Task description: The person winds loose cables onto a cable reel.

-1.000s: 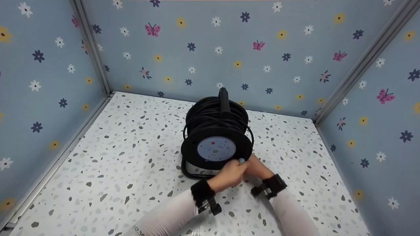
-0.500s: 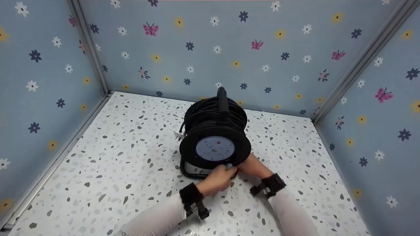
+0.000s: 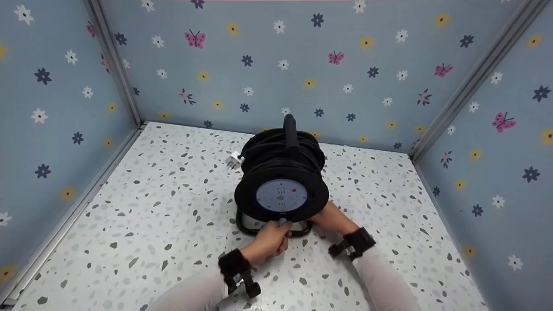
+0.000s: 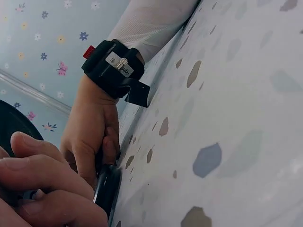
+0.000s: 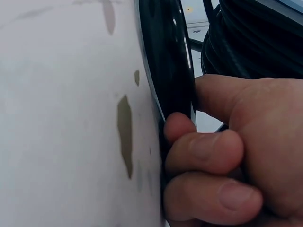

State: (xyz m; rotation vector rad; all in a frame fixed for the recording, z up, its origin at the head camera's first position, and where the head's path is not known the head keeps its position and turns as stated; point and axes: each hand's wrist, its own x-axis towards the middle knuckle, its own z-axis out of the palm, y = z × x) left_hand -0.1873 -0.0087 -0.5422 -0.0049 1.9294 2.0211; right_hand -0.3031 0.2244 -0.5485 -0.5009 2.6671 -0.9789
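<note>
A black cable reel stands on the speckled surface, wound with black cable. Its front disc carries a pale round socket panel with a red dot. At the disc's lower edge my left hand grips a small grey crank knob, fingers curled around it. My right hand holds the reel's black tubular frame low on the right side, thumb and fingers around the tube in the right wrist view. A white plug sticks out from the reel's left side on the cable's end.
The black carry handle rises above the reel. White speckled tabletop surrounds it, with flower-patterned panels behind and at both sides, joined by grey metal posts.
My left hand has moved left along the disc's lower edge with the knob, and the disc has turned. The white plug has come into view and risen at the left. My right hand stays put.
</note>
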